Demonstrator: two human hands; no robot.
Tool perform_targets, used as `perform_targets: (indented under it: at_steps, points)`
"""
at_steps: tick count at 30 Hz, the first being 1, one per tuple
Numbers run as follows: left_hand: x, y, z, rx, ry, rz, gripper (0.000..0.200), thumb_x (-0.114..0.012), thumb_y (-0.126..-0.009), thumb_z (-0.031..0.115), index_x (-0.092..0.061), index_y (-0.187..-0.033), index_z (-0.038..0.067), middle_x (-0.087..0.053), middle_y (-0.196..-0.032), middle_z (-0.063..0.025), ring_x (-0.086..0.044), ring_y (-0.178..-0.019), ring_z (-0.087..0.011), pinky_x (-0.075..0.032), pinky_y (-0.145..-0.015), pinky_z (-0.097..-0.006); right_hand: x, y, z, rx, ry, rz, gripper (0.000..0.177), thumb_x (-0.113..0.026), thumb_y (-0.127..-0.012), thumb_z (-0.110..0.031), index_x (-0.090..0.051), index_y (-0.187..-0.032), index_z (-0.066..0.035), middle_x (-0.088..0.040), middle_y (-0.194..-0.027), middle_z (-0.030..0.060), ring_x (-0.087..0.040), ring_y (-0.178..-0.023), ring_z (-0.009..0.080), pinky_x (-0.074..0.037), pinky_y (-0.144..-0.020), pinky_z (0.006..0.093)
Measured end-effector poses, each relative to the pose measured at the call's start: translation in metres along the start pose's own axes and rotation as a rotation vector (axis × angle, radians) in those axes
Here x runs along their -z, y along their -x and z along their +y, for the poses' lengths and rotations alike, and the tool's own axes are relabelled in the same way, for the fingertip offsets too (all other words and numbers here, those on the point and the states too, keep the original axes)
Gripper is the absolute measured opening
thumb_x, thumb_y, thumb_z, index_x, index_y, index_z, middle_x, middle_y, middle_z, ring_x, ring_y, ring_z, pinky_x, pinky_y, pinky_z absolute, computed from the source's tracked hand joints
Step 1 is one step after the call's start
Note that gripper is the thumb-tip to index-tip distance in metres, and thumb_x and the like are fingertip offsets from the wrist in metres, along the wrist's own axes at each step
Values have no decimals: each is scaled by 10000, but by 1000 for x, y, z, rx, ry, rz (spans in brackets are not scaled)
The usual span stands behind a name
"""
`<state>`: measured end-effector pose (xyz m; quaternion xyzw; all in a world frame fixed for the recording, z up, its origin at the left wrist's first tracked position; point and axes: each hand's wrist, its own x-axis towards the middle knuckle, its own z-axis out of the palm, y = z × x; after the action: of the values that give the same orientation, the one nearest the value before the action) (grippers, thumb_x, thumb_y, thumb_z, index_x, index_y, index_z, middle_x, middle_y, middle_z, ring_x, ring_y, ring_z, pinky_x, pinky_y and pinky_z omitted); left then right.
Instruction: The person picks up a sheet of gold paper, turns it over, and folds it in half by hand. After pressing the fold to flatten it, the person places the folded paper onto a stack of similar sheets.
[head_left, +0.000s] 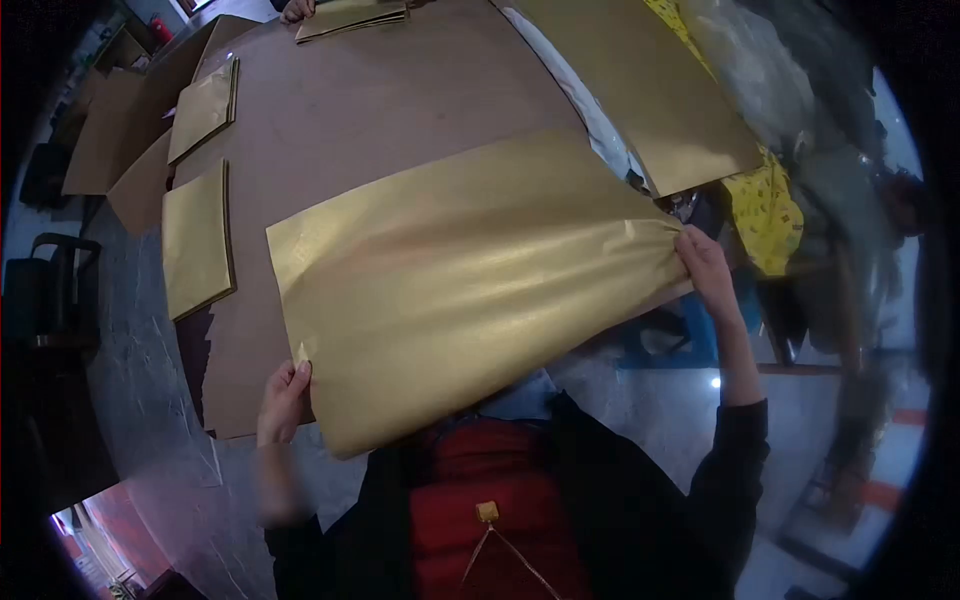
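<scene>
A large gold sheet spreads over the near part of the brown table, its near edge curving down past the table's front. My left hand pinches the sheet at its left edge, near the lower left corner. On the other side my right hand grips the right edge, where the sheet is gathered into creases. Folded gold stacks lie along the table's left side, beyond my left hand.
More gold sheets lie at the upper right, beside yellow patterned material and clear plastic. An open cardboard box stands at the left. Another person's hand touches a folded gold stack at the far edge.
</scene>
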<state>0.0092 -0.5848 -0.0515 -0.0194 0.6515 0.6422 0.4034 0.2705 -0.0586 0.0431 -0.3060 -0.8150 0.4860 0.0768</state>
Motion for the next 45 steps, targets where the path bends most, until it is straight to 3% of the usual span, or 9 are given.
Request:
perform_targets:
  at_steps: [10,12,18,23,31,34,40,41,45]
  points:
    - [-16,14,10,40,-96,111,295,-483,-985,325,-566,-1024,44,-609,-918,-13,-546,-789,-68,-457,-693,-232,-21,5,47,-63,342,0,388,-550,-944,-344,-582,-787,10,-501,-685,-60,-435,-684,39,-364,-594,217]
    - [-30,31,12,-36,-31,123,329,-452,-994,349,-568,-1041,45,-604,-943,-16,-542,-825,-75,-452,-709,-243,-19,13,47,-259,-62,0,360,-557,-939,-349,-610,-828,-10,-538,-711,-56,-463,-691,39,-374,-621,214]
    - [-20,89,-19,-187,-188,123,427,-436,-982,413,-558,-1143,36,-559,-996,-14,-485,-924,-117,-365,-803,-283,-12,55,57,-275,-165,-20,290,-567,-939,-340,-612,-867,-63,-543,-755,-66,-454,-701,24,-372,-641,201]
    - [-52,115,-36,378,-218,396,483,-569,-916,426,-540,-1198,35,-557,-967,-14,-447,-913,-108,-326,-780,-273,-25,64,49,-396,20,37,283,-566,-940,-328,-604,-880,-54,-533,-770,-59,-453,-727,30,-370,-657,194]
    - [-65,117,-58,-52,-279,421,365,-635,-895,339,-639,-1019,-4,-612,-943,-53,-564,-850,-133,-428,-806,-265,-39,74,58,-302,-99,126,336,-574,-933,-338,-599,-906,-4,-550,-768,-38,-479,-713,58,-397,-638,226]
    - [-67,112,11,143,-1,356,366,-604,-915,334,-611,-1090,12,-614,-949,-46,-564,-869,-107,-443,-771,-252,-27,41,40,-89,232,178,333,-575,-926,-314,-626,-942,15,-611,-793,-10,-527,-738,80,-434,-679,261]
    - [-50,21,212,-340,-258,360,370,-575,-900,459,-618,-1033,116,-589,-831,52,-483,-636,-43,-341,-562,-182,12,-118,-127,160,13,331,403,-626,-865,-393,-688,-1013,-24,-627,-840,18,-531,-784,88,-414,-724,236]
    - [-44,10,252,-389,-365,429,361,-586,-893,460,-615,-1032,128,-573,-795,65,-458,-601,-34,-320,-506,-175,29,-153,-135,460,-89,315,402,-620,-871,-397,-686,-1033,-34,-636,-876,9,-548,-820,90,-414,-763,234]
    - [-9,18,363,-677,-232,342,334,-610,-889,437,-609,-1012,125,-541,-743,53,-413,-527,-22,-273,-440,-150,69,-160,-237,785,47,380,387,-590,-891,-380,-665,-1060,-39,-627,-914,22,-545,-846,106,-413,-775,250]
